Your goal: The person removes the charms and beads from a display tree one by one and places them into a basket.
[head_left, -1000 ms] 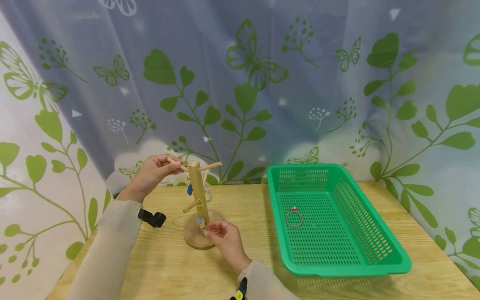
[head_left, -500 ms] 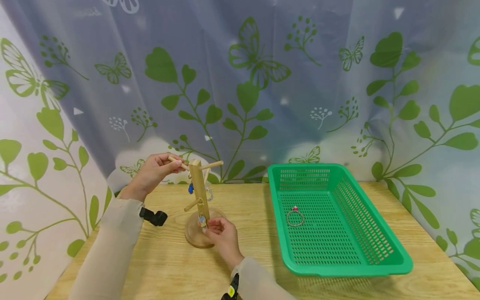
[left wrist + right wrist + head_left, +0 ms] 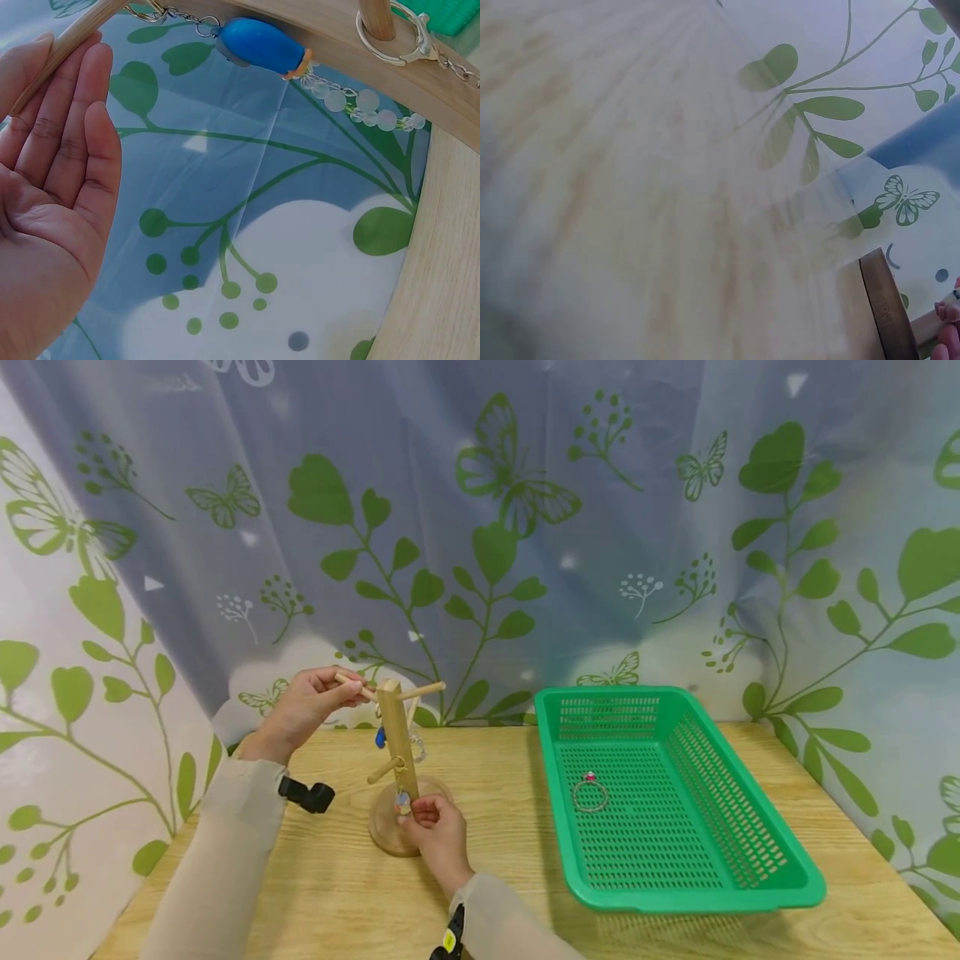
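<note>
A wooden peg stand point(image 3: 394, 718) with a round base stands on the table. At its top left peg, my left hand point(image 3: 309, 703) pinches the stick between thumb and fingers. A keychain with a blue charm point(image 3: 262, 46) hangs from that same peg. From a lower peg hangs another keychain point(image 3: 402, 800), its ring round the peg and its small pale, orange-tinted charm low against the post. My right hand point(image 3: 441, 837) pinches the bottom of this charm with thumb and forefinger. Behind the post dangles a strand of clear beads point(image 3: 367, 103).
To the right sits a green plastic basket point(image 3: 690, 903), with a ring-shaped trinket bearing a pink-red gem point(image 3: 590, 776) inside it. A leaf-patterned curtain point(image 3: 450, 527) rises behind the wooden table point(image 3: 315, 877).
My right hand has shifted slightly left, closer in at the hanging charm. The left hand keeps its hold on the upper peg.
</note>
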Available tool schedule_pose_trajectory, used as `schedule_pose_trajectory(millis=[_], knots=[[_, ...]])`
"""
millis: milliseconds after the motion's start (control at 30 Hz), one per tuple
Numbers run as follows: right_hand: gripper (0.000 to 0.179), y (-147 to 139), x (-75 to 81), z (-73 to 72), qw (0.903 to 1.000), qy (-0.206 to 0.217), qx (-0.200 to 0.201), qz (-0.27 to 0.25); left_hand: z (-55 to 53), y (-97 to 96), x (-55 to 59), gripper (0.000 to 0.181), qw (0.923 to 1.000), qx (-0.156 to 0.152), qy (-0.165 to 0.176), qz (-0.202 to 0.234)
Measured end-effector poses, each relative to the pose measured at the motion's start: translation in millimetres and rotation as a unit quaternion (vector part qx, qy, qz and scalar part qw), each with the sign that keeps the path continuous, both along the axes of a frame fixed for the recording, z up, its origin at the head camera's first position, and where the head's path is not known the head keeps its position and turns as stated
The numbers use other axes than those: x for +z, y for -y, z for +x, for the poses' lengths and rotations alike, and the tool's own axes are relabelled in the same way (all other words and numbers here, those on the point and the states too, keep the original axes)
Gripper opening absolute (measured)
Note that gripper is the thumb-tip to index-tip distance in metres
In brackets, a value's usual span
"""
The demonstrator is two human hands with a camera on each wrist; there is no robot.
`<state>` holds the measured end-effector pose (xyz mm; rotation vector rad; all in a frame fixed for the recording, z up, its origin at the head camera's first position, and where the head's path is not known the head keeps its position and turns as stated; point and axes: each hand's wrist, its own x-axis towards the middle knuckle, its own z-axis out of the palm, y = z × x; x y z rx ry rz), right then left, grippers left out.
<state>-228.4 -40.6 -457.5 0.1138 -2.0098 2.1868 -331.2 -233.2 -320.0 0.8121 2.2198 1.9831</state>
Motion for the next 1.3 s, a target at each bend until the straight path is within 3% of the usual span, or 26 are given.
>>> schedule_pose_trajectory(millis=[133, 267, 467, 1100, 1300], knots=[[0.020, 4.9, -5.0, -4.6, 0.9999, -0.003, -0.014, 0.007, -0.4, 0.9, -0.8, 0.015, 1.0000, -0.002, -0.006, -0.001], [0.020, 10.8, -21.7, -15.8, 0.9994, -0.009, -0.032, 0.012, -0.2, 0.6, -1.1, 0.015, 1.0000, -0.001, -0.008, -0.002], [0.021, 15.8, -36.7, -24.2, 0.9970, -0.045, -0.061, 0.016, 0.3, 1.3, -1.0, 0.015, 1.0000, 0.000, -0.007, -0.005], [0.022, 16.5, -39.7, -25.7, 0.9952, -0.056, -0.080, 0.006, -0.2, 0.3, -1.0, 0.015, 0.9999, 0.000, -0.010, -0.006], [0.019, 13.9, -30.7, -20.6, 0.9956, -0.047, -0.079, 0.012, -0.3, 0.1, -0.6, 0.016, 0.9999, 0.004, -0.010, -0.011]])
